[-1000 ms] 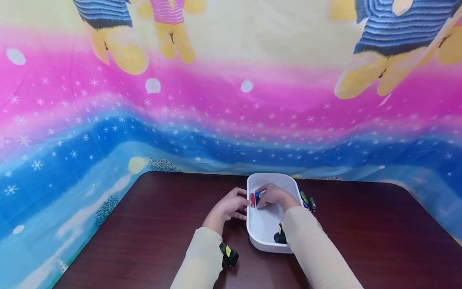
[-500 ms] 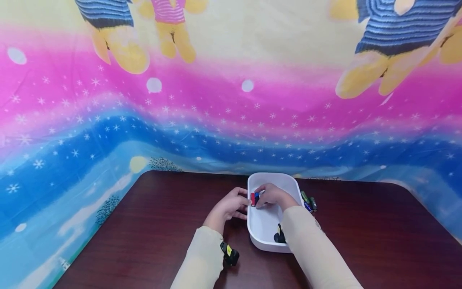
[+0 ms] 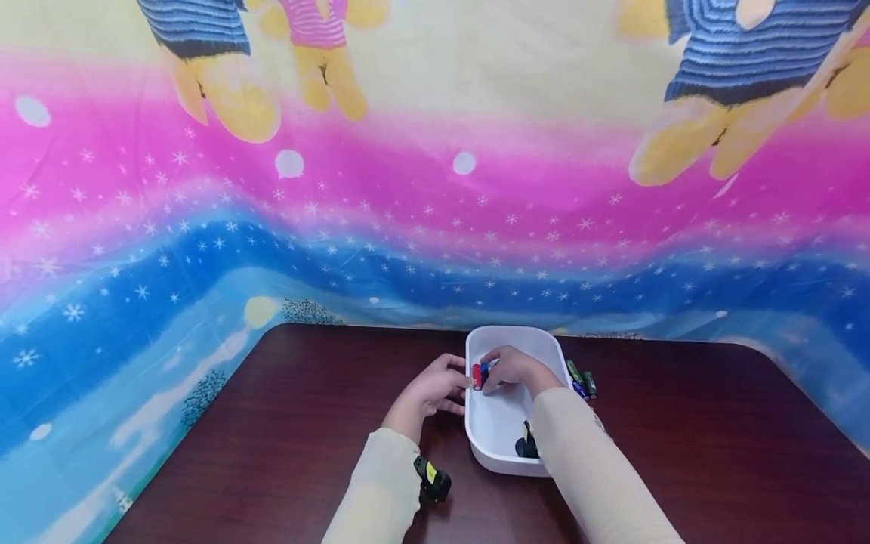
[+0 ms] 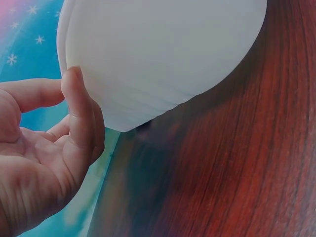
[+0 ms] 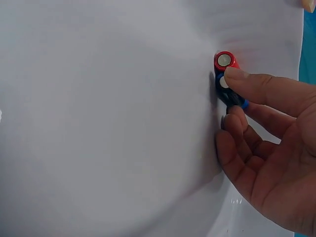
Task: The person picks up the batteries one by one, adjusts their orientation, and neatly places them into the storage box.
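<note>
In the white plastic basin (image 3: 499,423) my right hand (image 3: 513,366) pinches a dark battery with a blue end (image 5: 230,91). Its thumb lies on the silver end, and the other fingers curl below. Right beside that battery, along the basin's left wall, a red battery (image 3: 476,376) lies parallel to it. From outside, my left hand (image 3: 438,385) touches the basin's left side, fingers loosely spread. In the left wrist view, its fingers (image 4: 79,113) rest against the outer wall near the rim.
Several green and blue batteries (image 3: 583,380) lie on the dark wooden table (image 3: 306,423), just right of the basin. A black wrist camera (image 3: 432,480) sits on the left sleeve. A printed cloth (image 3: 408,227) hangs behind the table.
The red battery has shifted slightly to the right, closer against the battery in my right hand. Both hands and the basin hold almost the same positions.
</note>
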A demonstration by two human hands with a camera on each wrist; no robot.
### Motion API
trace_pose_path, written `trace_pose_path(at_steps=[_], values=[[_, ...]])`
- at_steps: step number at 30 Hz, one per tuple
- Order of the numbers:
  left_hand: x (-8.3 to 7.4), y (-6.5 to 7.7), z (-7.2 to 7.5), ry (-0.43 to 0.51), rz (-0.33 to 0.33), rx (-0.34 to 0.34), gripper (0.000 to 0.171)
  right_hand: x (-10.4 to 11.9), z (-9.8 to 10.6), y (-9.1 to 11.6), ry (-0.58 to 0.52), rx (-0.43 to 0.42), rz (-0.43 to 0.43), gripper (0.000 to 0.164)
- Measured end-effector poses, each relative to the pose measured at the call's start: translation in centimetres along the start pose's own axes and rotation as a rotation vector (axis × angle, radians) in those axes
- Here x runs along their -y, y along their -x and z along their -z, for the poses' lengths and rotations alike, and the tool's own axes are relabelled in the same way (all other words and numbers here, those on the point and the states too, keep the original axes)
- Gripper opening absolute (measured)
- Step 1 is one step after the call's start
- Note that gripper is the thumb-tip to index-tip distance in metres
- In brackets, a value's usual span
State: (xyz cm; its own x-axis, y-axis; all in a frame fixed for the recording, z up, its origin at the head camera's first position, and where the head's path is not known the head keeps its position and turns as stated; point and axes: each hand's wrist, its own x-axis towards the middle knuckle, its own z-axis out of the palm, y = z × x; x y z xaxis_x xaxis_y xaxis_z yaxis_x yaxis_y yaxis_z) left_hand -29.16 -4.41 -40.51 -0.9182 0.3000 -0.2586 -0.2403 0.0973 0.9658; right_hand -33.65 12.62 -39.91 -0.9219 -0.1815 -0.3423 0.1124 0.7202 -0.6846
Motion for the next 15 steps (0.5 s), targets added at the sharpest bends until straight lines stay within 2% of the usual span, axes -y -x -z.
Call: trace_pose_path(at_steps=[15], values=[[-0.27, 0.71, 0.56, -0.017, -0.006, -0.014, 0.039, 0.62, 0.87, 0.86, -0.01, -0.023, -0.029, 0.052]])
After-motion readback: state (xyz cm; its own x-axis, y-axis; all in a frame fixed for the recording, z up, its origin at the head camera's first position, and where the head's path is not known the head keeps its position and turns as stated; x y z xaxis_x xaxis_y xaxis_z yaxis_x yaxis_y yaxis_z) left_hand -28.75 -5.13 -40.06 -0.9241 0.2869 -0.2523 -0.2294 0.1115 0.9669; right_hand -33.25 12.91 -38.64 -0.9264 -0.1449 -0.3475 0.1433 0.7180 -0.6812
